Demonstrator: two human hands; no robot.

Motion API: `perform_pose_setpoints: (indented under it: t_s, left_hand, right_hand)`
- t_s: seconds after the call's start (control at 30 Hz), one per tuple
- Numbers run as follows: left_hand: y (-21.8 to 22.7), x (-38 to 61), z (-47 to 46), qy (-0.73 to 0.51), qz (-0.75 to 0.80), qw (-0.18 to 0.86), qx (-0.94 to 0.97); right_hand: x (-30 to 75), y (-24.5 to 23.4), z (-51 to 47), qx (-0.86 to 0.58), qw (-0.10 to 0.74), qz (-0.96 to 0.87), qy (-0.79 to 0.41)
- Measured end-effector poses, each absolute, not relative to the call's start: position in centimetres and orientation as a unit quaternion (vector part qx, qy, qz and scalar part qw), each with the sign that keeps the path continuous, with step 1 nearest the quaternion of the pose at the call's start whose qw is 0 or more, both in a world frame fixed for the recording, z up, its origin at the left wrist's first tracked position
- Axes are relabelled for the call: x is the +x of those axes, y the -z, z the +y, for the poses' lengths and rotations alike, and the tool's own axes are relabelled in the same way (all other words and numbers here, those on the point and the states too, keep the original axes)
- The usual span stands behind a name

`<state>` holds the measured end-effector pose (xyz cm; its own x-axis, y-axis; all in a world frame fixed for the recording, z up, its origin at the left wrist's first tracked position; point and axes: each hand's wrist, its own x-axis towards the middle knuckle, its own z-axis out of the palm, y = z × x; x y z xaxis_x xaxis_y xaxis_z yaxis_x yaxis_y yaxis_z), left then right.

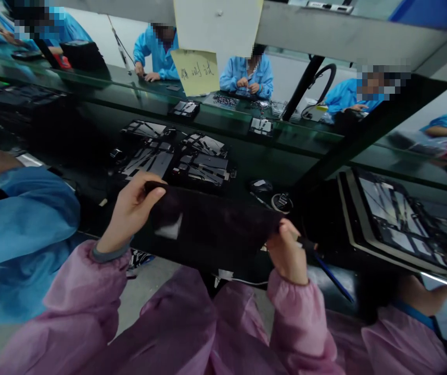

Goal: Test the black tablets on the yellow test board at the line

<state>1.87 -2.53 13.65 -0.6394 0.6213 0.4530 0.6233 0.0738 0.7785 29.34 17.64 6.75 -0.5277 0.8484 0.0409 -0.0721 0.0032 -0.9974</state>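
Both my hands, in pink sleeves, hold up a dark, semi-transparent sheet (pixel 211 219) in front of me. My left hand (pixel 131 208) pinches its upper left corner between thumb and fingers. My right hand (pixel 288 250) grips its right edge and also holds a thin blue-tipped tool (pixel 330 273) that points down to the right. The sheet hangs over the near edge of the dark green bench (pixel 90 120). Behind it on the bench lie several opened black devices (pixel 203 166).
A co-worker's blue sleeve (pixel 16 229) is close on my left, another person's pink sleeve (pixel 403 333) on my right. A tray with an opened device (pixel 398 219) sits to the right. Several people in blue work across the bench. A yellow note (pixel 195 70) hangs overhead.
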Motion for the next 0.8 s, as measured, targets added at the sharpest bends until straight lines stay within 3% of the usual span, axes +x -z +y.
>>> perform_pose_setpoints:
  t_s: [0.13, 0.23, 0.43, 0.63, 0.8]
  left_hand:
    - [-7.3, 0.2, -1.6, 0.517, -0.769, -0.194, -0.322]
    - [-3.1, -0.2, 0.1, 0.479, -0.791, -0.269, -0.267]
    - [-0.4, 1.0, -0.4, 0.390, -0.836, -0.066, -0.379]
    - [1.1, 5.7, -8.2, 0.245, -0.846, -0.130, -0.456]
    - [1.8, 5.9, -9.7, 0.239, -0.819, -0.061, -0.518]
  right_hand:
    - [29.4, -2.6, 13.9, -0.383, 0.325, -0.611, -0.612]
    - [29.2, -0.2, 13.2, -0.408, 0.310, -0.637, -0.576]
    - [29.6, 1.2, 13.5, -0.422, 0.329, -0.714, -0.452]
    - [29.2, 1.3, 12.7, -0.429, 0.317, -0.766, -0.359]
    - [27.6, 0.9, 12.3, -0.399, 0.323, -0.805, -0.298]
